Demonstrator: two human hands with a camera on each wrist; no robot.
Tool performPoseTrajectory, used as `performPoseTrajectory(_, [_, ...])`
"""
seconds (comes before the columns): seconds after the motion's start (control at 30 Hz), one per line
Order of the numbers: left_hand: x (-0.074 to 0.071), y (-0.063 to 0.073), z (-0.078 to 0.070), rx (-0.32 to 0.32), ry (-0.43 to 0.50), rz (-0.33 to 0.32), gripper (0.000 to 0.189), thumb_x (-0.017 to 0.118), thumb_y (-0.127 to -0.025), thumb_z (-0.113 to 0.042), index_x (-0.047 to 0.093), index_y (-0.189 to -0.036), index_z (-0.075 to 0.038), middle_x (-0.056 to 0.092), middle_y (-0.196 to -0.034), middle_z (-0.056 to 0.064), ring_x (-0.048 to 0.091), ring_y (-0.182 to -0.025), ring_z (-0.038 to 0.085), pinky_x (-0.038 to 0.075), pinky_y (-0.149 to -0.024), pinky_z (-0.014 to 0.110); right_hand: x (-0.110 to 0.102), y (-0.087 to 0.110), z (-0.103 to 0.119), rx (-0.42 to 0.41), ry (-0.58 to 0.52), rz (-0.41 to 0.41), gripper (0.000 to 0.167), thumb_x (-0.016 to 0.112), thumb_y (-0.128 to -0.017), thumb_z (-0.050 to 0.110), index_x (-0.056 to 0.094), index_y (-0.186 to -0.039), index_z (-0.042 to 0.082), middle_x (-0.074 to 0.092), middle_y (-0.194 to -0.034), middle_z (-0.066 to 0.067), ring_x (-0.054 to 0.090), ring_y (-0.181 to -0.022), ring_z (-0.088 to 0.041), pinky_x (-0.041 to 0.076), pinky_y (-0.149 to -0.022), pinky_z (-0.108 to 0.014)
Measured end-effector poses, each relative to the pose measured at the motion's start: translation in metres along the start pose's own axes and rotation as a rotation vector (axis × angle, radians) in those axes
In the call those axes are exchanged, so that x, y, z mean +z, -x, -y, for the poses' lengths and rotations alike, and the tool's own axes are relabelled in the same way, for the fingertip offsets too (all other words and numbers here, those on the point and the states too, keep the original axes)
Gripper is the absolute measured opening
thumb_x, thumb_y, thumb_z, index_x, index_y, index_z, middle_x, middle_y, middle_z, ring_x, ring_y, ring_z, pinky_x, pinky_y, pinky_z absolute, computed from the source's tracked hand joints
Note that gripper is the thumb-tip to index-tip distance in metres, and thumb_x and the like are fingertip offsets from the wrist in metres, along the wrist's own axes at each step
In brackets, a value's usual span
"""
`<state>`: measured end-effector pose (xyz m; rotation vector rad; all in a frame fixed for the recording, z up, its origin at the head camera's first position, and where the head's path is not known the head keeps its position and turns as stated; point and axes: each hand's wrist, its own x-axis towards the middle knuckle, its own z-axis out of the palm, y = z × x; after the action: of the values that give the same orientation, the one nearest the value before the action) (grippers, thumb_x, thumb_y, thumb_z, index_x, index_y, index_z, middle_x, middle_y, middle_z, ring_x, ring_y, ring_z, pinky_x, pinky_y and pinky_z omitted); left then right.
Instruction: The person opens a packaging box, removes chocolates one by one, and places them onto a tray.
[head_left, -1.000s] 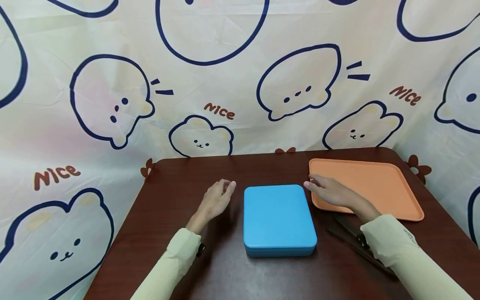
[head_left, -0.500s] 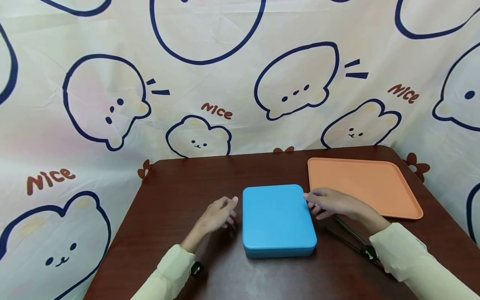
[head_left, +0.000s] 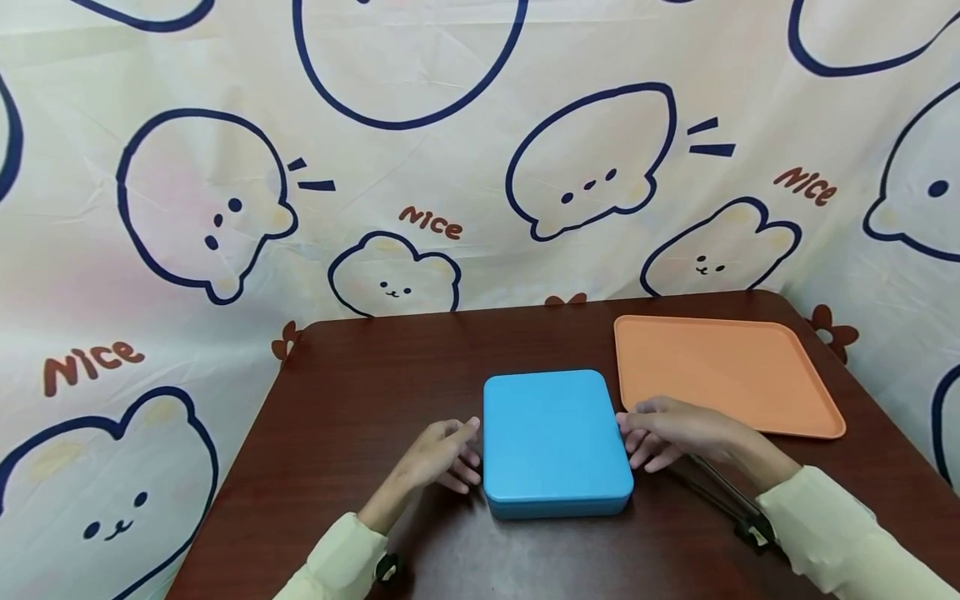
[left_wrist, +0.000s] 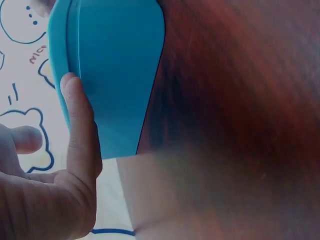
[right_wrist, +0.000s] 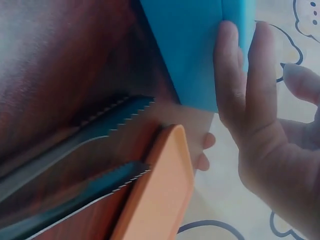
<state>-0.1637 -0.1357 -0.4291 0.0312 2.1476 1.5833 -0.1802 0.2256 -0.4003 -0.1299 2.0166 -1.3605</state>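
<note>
Flanking blue box (head_left: 557,442) | left hand (head_left: 442,454), right hand (head_left: 678,429) | tongs (right_wrist: 107,122) partly hidden

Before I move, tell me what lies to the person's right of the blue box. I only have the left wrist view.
Observer: An orange tray lies flat on the table, to the right of the blue box and reaching farther back.

Operator: Name anything else on that side.

Observer: What look like dark tongs, with saw-toothed tips spread apart, lie nearer the person than the orange tray.

Operator: Now report the right hand; my view gives me nothing clear of it.

Observer: The right hand has its fingertips at the right side of the blue box; I can't tell for certain whether they touch it.
</note>
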Motion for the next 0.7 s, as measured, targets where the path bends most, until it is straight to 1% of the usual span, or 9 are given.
performPoseTrajectory(0.1, [0.002, 0.002, 0.001, -0.016, 0.032, 0.032, 0.053, 0.049, -0.104, -0.044, 0.058, -0.119, 0.006, 0.067, -0.092, 0.019, 0.072, -0.069, 0.022, 0.062, -0.06, 0.037, 0.0, 0.001, -0.003, 0.005, -0.022, 0.025, 0.036, 0.053, -0.103, 0.031, 0.059, -0.108, -0.005, 0.066, -0.093, -0.014, 0.071, -0.082, -0.022, 0.062, -0.069, -0.033])
performPoseTrajectory(0.2, [0.003, 0.004, 0.002, -0.029, 0.043, 0.051, 0.053, 0.05, -0.104, -0.043, 0.058, -0.118, 0.007, 0.068, -0.091, 0.017, 0.072, -0.071, 0.023, 0.062, -0.06, 0.037, 0.002, 0.002, -0.007, 0.01, -0.026, 0.037, 0.039, 0.053, -0.103, 0.033, 0.062, -0.106, -0.005, 0.068, -0.091, -0.014, 0.072, -0.081, -0.021, 0.062, -0.067, -0.031])
performPoseTrajectory(0.37, [0.003, 0.008, 0.004, -0.068, 0.066, 0.077, 0.057, 0.051, -0.104, -0.043, 0.055, -0.125, 0.009, 0.069, -0.089, 0.016, 0.073, -0.072, 0.023, 0.062, -0.059, 0.035, 0.006, 0.004, -0.014, 0.015, -0.027, 0.065, 0.042, 0.054, -0.103, 0.035, 0.064, -0.101, -0.005, 0.071, -0.086, -0.014, 0.073, -0.076, -0.021, 0.061, -0.062, -0.028])
performPoseTrajectory(0.47, [0.002, 0.01, 0.005, -0.082, 0.071, 0.104, 0.056, 0.052, -0.103, -0.043, 0.057, -0.125, 0.009, 0.071, -0.087, 0.016, 0.073, -0.071, 0.022, 0.062, -0.057, 0.034, 0.007, 0.006, -0.019, 0.014, -0.037, 0.087, 0.041, 0.055, -0.102, 0.035, 0.063, -0.097, -0.005, 0.072, -0.083, -0.013, 0.073, -0.073, -0.02, 0.06, -0.059, -0.026])
performPoseTrajectory(0.53, [0.001, 0.011, 0.006, -0.081, 0.074, 0.122, 0.053, 0.055, -0.102, -0.042, 0.06, -0.12, 0.008, 0.071, -0.086, 0.017, 0.073, -0.07, 0.022, 0.061, -0.056, 0.033, 0.007, 0.007, -0.021, 0.013, -0.043, 0.095, 0.042, 0.055, -0.102, 0.034, 0.064, -0.095, -0.006, 0.073, -0.081, -0.013, 0.073, -0.071, -0.02, 0.06, -0.058, -0.025])
performPoseTrajectory(0.7, [0.0, 0.013, 0.007, -0.07, 0.078, 0.157, 0.039, 0.062, -0.099, -0.036, 0.066, -0.101, 0.003, 0.071, -0.083, 0.015, 0.073, -0.071, 0.021, 0.061, -0.056, 0.03, 0.007, 0.008, -0.022, 0.009, -0.053, 0.107, 0.041, 0.055, -0.102, 0.033, 0.064, -0.093, -0.007, 0.073, -0.08, -0.012, 0.072, -0.069, -0.017, 0.059, -0.057, -0.023])
